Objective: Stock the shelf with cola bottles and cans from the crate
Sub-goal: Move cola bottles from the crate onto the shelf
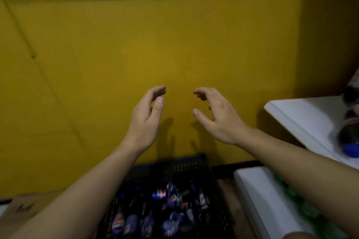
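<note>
Head view, single entry.

Left hand [147, 114]: raised before the yellow wall [174, 44], fingers loosely curved, holding nothing.

Right hand [215, 116]: level with the left, palm facing it, fingers relaxed and apart, likewise empty.

Crate [186, 163]: black, directly below both hands; holds a jumble of cola bottles and cans [161, 194], blue-labelled and blurred, count not readable.

Shelf [303, 118]: white, to the right of the right hand and about level with it; dark bottles [349, 122], one blue-capped, lie at its far right edge.

Lower white ledge [258, 190]: beneath the right forearm; green items on it, unidentifiable.

Progress, judged: a few bottles shelved, most stock remains in the crate; next pick not yet begun.
</note>
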